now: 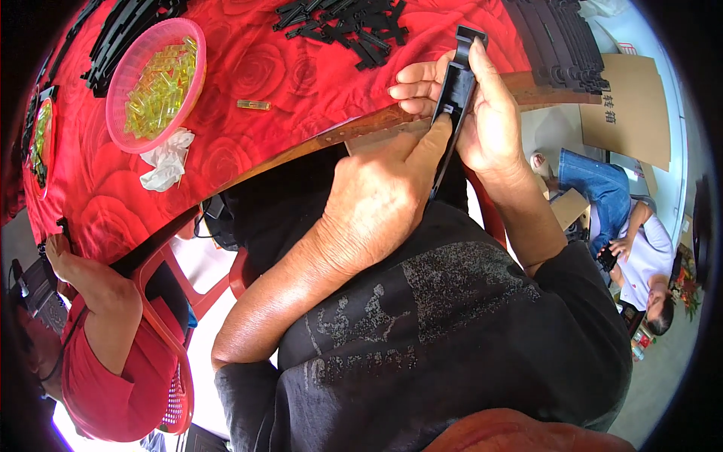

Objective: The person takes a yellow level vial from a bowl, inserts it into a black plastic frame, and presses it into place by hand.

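Observation:
Above the near table edge I hold a long, narrow black plastic part (456,87), tilted, with an open channel and a curved upper end. My right hand (493,120) grips it, the thumb along its upper side and the fingers spread behind. My left hand (376,196) is closed round the lower part, one digit pressed into the channel beside a small light piece. What the digit covers is hidden. On the table, a pink basket (114,113) holds many clear yellow-green tubes (162,87). One loose yellowish tube (254,104) lies to its right.
Black plastic pieces (354,26) lie heaped on the red cloth (256,68). Long black parts (561,45) are stacked at far right, others (124,41) at far left. Crumpled tissue (167,160) touches the basket. A red-shirted person (113,361) sits left; another person (636,248) sits right near cardboard (629,113).

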A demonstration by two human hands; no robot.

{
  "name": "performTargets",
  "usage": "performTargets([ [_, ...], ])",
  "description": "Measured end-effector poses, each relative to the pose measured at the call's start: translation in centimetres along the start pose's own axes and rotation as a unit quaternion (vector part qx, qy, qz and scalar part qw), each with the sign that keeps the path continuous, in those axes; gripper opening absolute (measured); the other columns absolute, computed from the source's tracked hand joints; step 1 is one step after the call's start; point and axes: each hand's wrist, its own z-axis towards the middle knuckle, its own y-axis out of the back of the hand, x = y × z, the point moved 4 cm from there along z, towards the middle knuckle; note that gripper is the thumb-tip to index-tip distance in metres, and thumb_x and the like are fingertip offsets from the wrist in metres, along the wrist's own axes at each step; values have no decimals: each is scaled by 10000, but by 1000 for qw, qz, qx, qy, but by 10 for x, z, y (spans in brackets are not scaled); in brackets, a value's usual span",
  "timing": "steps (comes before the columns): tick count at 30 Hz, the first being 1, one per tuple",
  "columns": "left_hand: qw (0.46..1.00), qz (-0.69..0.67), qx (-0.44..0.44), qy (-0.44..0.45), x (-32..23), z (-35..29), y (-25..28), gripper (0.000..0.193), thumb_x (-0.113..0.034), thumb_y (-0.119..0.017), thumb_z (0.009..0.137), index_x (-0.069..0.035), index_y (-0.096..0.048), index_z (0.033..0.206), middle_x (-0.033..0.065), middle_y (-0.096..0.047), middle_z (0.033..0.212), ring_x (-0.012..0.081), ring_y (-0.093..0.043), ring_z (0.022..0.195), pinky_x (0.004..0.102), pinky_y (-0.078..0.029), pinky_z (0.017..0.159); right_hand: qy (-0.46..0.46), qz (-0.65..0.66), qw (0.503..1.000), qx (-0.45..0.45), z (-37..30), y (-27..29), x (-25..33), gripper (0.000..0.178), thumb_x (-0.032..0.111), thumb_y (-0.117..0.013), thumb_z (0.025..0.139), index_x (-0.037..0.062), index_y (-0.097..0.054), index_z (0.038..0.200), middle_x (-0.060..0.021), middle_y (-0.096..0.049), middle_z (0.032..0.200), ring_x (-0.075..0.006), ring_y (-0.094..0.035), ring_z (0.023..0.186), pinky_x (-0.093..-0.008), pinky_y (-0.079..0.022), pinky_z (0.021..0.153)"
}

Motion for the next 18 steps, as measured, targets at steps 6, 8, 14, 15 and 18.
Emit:
performTargets([
  [6,998,44,14,-32,0,-10,-13,495,-14,-584,797,29,-550,1289,103,-574,779,263,-638,730,375,-533,625,2,-4,1000,-29,-1,3,-2,525,522,-328,1027,56,-550,928,-253,-652,1061,-356,-673,978,-401,-558,826],
  [8,999,35,20,-33,2,-11,-16,508,-6,-582,796,34,-539,1300,107,-564,776,268,-633,738,383,-531,637,4,-7,1000,-30,-1,2,0,525,522,-328,1026,58,-547,918,-255,-654,1055,-357,-677,970,-388,-563,809],
  [14,998,-27,44,-21,4,-9,-21,607,18,-569,792,45,-435,1384,167,-569,826,317,-642,709,408,-543,627,-5,5,1000,-27,-5,2,-3,522,521,-331,1025,60,-542,901,-261,-659,1031,-345,-696,925,-335,-570,723],
  [15,998,-38,46,-22,4,-9,-21,616,26,-563,792,51,-419,1390,187,-570,838,335,-646,714,415,-546,627,-7,15,1000,-21,-5,1,-4,522,521,-330,1025,60,-542,905,-260,-661,1024,-339,-700,916,-327,-568,702],
  [18,997,-59,47,-29,5,-8,-25,621,42,-555,791,63,-401,1392,223,-571,864,373,-646,733,433,-545,635,-9,15,998,-52,-6,1,-4,519,520,-329,1025,59,-543,917,-252,-668,1002,-324,-706,886,-328,-566,693],
])
